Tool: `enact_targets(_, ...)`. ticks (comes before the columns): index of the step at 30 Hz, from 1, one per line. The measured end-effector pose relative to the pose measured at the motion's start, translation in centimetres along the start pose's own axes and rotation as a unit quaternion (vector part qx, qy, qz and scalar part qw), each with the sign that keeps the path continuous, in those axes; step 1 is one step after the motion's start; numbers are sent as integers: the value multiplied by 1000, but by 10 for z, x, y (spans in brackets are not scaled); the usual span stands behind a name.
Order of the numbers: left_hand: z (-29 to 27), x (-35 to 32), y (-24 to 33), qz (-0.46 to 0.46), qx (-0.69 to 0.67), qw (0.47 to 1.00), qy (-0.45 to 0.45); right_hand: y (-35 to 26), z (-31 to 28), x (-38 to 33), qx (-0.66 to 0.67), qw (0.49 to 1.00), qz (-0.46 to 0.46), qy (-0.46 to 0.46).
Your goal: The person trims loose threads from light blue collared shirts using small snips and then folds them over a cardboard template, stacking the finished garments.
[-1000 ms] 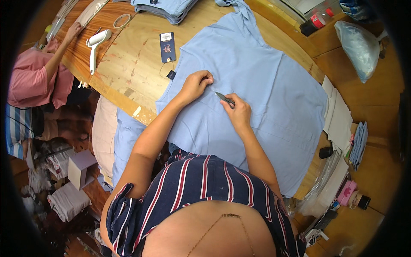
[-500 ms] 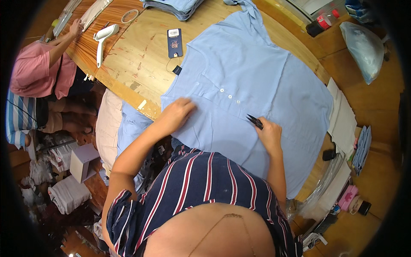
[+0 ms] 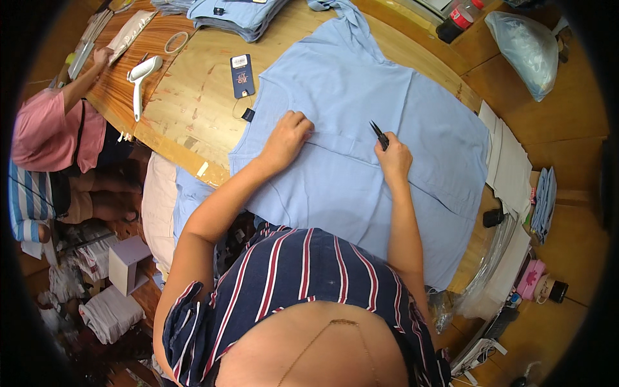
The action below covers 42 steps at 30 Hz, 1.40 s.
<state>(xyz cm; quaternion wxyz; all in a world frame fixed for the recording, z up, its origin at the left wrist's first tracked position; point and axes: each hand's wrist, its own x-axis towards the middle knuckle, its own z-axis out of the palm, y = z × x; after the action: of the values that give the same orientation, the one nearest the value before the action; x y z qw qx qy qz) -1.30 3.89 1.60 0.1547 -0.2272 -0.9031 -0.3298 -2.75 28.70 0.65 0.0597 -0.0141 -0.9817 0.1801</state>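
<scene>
Across the wooden table [image 3: 193, 90], a light-blue shirt [image 3: 445, 138] lay spread out, its near edge reaching the person's striped top [image 3: 309, 264]. Left hand [image 3: 285, 138]: on the shirt near its neckline, fingers curled inward; whether they pinched cloth could not be told. Right hand [image 3: 394, 157]: over the shirt's middle, fingers closed around black thread snips [image 3: 380, 136], blades pointing away from the body. Navy hang tag [image 3: 242, 76] lay on bare wood beside the neckline, close to a dark neck label [image 3: 248, 115]. Farther left lay a white lint roller [image 3: 142, 80]; folded blue garments [image 3: 238, 20] were stacked at the far side.
</scene>
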Motion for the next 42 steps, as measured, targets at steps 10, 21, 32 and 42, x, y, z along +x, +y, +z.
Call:
enact_targets(10,16,-20,36,-48,9,998,36,-2,5,-9,-35,999,-11,20)
enact_targets(21,28,-11,9,-131,-60,986,80,-31,-12,-14,140,985,58,77)
enact_targets(32,27,-5,-8,-217,-227,945,92,-67,18,-18,520,817,125,-215)
enact_targets(42,23,1,-9,-99,-119,986,62,-81,1,-35,167,978,-99,-73)
